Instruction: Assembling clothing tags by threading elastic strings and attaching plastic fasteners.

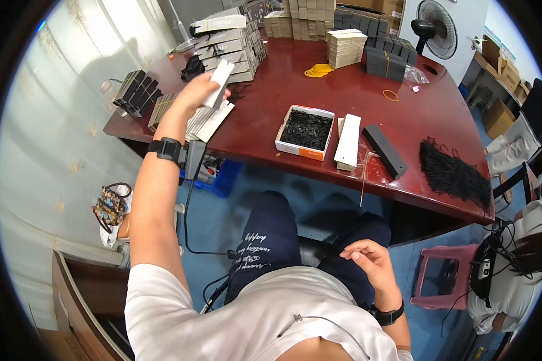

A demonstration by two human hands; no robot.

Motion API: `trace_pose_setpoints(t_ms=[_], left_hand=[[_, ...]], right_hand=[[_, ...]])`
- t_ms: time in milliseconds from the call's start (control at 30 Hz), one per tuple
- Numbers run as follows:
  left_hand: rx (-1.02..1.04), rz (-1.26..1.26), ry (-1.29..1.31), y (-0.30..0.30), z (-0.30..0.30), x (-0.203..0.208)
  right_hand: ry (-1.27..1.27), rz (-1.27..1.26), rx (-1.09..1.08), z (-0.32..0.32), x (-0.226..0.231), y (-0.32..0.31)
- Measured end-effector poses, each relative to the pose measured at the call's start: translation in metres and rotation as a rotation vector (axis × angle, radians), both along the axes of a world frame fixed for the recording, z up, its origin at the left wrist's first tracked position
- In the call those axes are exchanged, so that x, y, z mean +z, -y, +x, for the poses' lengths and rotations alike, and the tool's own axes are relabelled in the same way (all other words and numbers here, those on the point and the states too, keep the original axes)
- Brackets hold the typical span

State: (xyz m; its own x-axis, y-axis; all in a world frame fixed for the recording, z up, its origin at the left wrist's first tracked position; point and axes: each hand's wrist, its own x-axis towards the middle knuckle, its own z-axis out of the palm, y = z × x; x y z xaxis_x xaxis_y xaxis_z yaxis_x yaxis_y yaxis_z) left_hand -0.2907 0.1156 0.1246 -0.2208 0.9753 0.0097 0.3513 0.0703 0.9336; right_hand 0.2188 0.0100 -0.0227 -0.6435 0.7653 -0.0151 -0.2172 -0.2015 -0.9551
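My left hand [194, 96] is stretched out over the table's left side, its fingers closed round a small bunch of long white and grey card tags [223, 73]. Just below it lies a fanned pile of similar pale tags [214, 125]. Over my lap, my right hand [370, 262] hangs with loosely bent fingers and nothing visible in it. A shallow white and orange box [300, 151] in front of me holds many short black strings [307, 129]. To its right are a stack of white tags [348, 139] and a stack of black tags [384, 150].
A bundle of black strings [453, 174] lies near the table's right edge. Banded tag stacks [226, 45] rise at the back left, with more grey stacks [310, 21] behind. A fan [436, 29] stands beyond. Someone sits at the right beside a pink stool [424, 280].
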Motion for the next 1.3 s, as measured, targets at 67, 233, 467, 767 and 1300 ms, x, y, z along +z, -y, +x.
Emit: trace_pose_setpoints(t_ms=[67, 233, 467, 767, 1300], left_hand=[[0.061, -0.121, -0.277, -0.001, -0.009, -0.028], [0.209, -0.172, -0.92, 0.017, 0.02, -0.063], [0.392, 0.065, -1.25, 0.047, 0.041, -0.067], [0.452, 0.233, -1.418, 0.032, 0.042, -0.089], [-0.042, 0.672, -0.97, 0.048, 0.192, -0.033]], right_hand=[[0.006, -0.004, -0.002, 0.002, -0.001, 0.001], [0.056, -0.003, -0.026, 0.009, -0.002, 0.003], [0.041, 0.067, -0.011, 0.003, -0.001, -0.004], [0.068, 0.143, -0.189, 0.033, 0.01, -0.015], [0.776, 1.168, -0.85, 0.004, 0.076, -0.105]])
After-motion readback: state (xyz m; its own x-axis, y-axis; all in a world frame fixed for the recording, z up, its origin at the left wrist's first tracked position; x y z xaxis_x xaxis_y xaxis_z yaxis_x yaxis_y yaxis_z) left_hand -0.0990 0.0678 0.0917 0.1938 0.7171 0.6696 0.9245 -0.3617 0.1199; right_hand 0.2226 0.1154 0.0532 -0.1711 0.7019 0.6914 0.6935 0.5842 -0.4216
